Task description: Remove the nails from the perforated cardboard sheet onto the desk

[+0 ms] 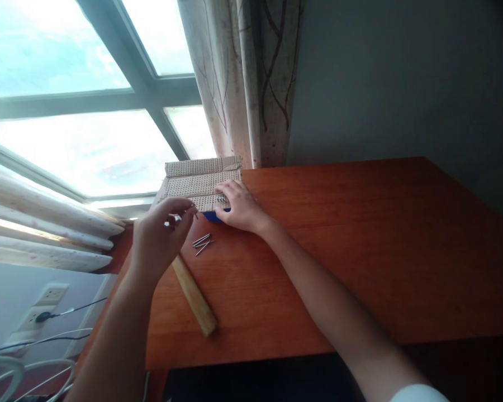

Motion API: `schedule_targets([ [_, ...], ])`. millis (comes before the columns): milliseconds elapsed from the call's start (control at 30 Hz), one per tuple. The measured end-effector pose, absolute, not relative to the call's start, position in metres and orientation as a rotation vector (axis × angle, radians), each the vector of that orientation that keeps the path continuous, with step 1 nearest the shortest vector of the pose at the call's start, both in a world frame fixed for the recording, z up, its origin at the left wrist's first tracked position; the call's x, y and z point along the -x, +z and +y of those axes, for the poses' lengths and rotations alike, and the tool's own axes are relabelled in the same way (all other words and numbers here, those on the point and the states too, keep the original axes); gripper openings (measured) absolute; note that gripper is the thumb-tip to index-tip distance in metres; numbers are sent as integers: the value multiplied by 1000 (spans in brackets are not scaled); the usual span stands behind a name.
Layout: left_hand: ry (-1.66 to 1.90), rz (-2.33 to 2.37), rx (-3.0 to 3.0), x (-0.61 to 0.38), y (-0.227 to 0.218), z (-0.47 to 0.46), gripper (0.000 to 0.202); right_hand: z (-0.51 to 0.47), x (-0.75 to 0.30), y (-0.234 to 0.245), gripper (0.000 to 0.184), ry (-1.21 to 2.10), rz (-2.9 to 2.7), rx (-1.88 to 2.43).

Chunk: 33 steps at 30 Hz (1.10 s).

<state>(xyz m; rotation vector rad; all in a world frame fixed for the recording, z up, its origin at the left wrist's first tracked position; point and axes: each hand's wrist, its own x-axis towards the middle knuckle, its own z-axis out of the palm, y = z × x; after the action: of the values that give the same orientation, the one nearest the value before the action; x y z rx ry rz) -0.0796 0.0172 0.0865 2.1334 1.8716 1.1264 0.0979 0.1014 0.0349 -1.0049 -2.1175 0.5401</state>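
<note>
My left hand (161,231) is closed in a pinch at the near edge of a tan perforated board (197,184). A thin nail pokes out below its fingertips. My right hand (243,209) lies on the board's right near corner, thumb and fingers apart. Between them a small cluster of metal pieces shows on the board, too small to make out. Under this corner sits something blue (212,216), mostly covered. Several loose nails (202,242) lie on the table close to my left hand. A wooden handle (195,296) runs toward me; its far end is hidden behind that hand.
The reddish-brown wooden table (339,240) extends to the right, up to a grey wall. A window (88,151) and patterned curtains (235,84) border the far left side. Cables (46,363) and a wall socket (42,312) are low on the left.
</note>
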Motion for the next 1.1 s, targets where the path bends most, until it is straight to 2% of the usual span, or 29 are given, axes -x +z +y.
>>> schedule_targets([
  [167,621,1877,-2384,97,53,-2,19,102,-97,32,40,541,-2108,1002],
  [333,379,2028,-2356,102,38,-8,17,102,-97,31,40,554,-2100,1000],
  [833,299,2029,-2334,95,34,-6,20,102,-97,31,40,532,-2103,995],
  [1100,480,2058,-2318,93,45,-7,22,102,-97,31,39,547,-2101,1001],
])
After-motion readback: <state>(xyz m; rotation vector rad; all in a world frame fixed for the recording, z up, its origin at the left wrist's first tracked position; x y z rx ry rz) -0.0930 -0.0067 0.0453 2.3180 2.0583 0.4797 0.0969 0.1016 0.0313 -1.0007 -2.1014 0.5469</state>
